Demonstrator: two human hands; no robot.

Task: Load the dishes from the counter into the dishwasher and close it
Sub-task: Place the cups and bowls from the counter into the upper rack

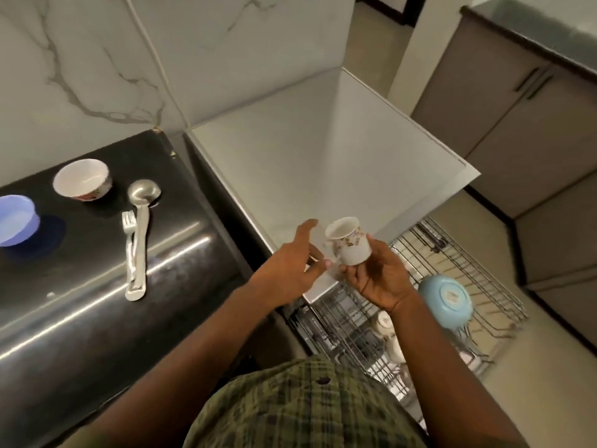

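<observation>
My right hand holds a small white floral cup from below, tilted, above the edge of the white appliance top. My left hand is beside the cup with fingers spread, its thumb near the cup's handle. Below, the wire dish rack is pulled out and carries an upturned light blue bowl and white cups. On the black counter lie a white patterned bowl, a blue bowl, a ladle and a fork.
A marble wall stands behind the counter. Grey cabinets line the right side, across a beige floor. My green checked shirt fills the bottom middle.
</observation>
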